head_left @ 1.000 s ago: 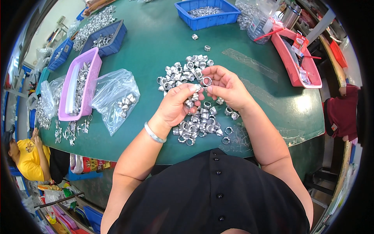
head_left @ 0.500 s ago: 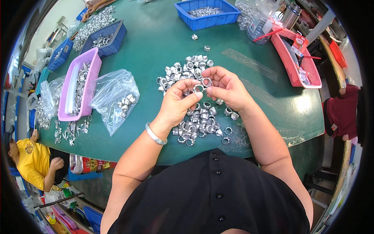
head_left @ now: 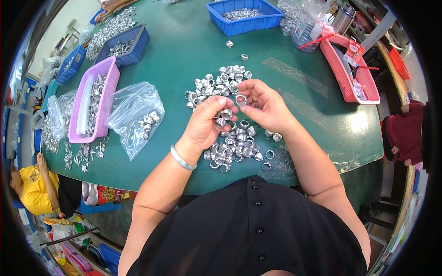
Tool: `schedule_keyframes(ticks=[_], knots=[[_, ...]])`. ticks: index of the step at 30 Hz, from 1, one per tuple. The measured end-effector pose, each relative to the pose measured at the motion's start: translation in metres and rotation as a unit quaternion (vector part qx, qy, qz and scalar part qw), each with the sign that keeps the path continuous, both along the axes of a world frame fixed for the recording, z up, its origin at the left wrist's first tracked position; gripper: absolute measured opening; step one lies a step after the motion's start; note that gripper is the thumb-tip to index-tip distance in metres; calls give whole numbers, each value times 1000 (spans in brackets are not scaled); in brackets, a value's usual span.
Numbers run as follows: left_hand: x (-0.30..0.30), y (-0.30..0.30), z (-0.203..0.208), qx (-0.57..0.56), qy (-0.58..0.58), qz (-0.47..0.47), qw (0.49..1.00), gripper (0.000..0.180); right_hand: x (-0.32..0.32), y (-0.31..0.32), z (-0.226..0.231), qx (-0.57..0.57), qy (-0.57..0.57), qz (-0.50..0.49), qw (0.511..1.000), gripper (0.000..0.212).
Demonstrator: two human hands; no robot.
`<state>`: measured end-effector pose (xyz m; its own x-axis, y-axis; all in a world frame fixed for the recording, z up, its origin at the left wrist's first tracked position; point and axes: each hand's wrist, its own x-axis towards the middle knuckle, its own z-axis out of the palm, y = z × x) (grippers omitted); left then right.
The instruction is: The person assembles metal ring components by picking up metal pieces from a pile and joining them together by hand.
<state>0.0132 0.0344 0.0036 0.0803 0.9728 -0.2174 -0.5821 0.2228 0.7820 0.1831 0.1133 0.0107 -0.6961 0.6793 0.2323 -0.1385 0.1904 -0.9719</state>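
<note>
Between the thumb and fingers of my right hand (head_left: pixel 268 108), a silver metal ring (head_left: pixel 241 105) is pinched upright. Just left of it, my left hand (head_left: pixel 200 123) is turned partly palm up, its fingers curled around several silver rings (head_left: pixel 225 115). A pale bangle circles my left wrist. Both hands hover close together over the middle of the green table. Beyond them lies a pile of similar rings (head_left: pixel 216 85), partly hidden by my fingers. A second ring pile (head_left: pixel 237 145) spreads on the near side, below my hands, with a few loose rings around it.
Left are a clear bag (head_left: pixel 133 115) with some rings, a pink basket (head_left: pixel 112 87) and a dark blue tray (head_left: pixel 142 39) of metal parts. A blue tray (head_left: pixel 248 30) stands far off, a red basket (head_left: pixel 368 94) right. A person in yellow (head_left: pixel 39 193) is at the left.
My left thumb has lifted and the hand rolled open-side up, showing rings in its fingers. My right hand's ring has shifted slightly left and down. The person in yellow has moved an arm.
</note>
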Motion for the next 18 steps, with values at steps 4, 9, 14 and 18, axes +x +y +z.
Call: schedule_keyframes(ticks=[4,9,14,18], knots=[[5,-1,1,-7,60,-12,998,30,2,-7,10,154,-92,-39,983,41],[9,-3,2,-20,119,-15,993,24,-3,-14,17,320,-96,-42,942,45],[8,0,4,-13,97,-6,995,17,-3,-11,17,334,-78,-63,937,49],[10,-2,4,36,137,18,990,13,-1,-10,16,281,-83,-85,952,52]])
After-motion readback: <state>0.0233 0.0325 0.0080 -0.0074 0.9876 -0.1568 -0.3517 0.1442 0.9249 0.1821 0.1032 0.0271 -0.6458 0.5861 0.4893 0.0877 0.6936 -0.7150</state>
